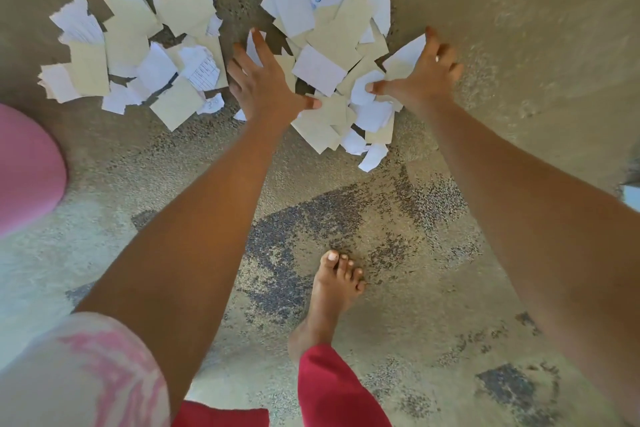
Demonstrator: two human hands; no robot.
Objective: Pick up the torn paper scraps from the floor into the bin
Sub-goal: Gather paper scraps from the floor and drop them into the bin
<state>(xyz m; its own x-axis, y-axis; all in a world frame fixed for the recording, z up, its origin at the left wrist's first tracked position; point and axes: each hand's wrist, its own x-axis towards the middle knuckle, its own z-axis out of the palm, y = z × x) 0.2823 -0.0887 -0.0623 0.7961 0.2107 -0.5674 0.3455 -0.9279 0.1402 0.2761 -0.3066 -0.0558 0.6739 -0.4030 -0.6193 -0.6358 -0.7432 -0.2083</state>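
Note:
Torn cream and white paper scraps lie on the speckled floor in two heaps: a left heap (138,55) and a larger right heap (329,42). My left hand (263,80) is spread flat, fingers apart, on the left edge of the right heap. My right hand (420,74) is spread on that heap's right edge, thumb pressing a white scrap (363,90), fingers over another white piece (405,57). Neither hand has lifted anything. A pink rounded object (24,170) at the left edge may be the bin; I cannot tell.
My bare foot (332,291) stands on the floor below the right heap, with a red trouser leg (332,388) behind it. A pink and white sleeve (86,374) fills the lower left. Bare patchy concrete floor (502,114) stretches to the right.

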